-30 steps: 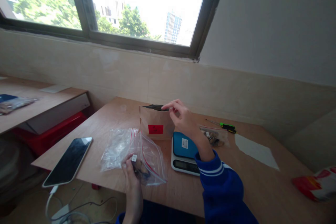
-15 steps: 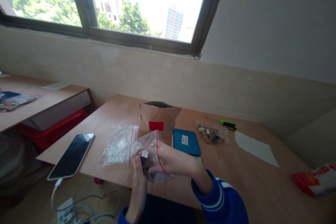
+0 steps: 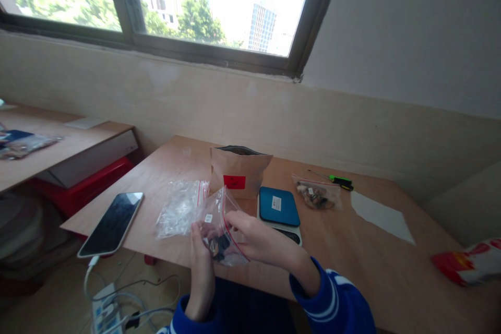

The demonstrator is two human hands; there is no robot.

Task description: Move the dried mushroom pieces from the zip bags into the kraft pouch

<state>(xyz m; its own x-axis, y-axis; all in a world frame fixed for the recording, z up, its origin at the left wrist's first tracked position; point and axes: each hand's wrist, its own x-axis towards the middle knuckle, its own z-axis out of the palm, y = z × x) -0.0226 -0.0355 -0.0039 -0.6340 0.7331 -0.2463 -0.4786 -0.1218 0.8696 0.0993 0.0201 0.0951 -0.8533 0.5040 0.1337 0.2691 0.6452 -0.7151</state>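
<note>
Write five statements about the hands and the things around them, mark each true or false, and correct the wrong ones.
1. The left hand holds a clear zip bag with dark pieces inside. True.
2. A brown paper bag with a red label stands to the left of the blue-topped scale. True.
3. The brown paper bag is shut. False: its top is open.
4. The phone has a white cable plugged into it. True.
5. The right hand rests on the blue-topped scale. False: the right hand is at the mouth of the clear zip bag.
</note>
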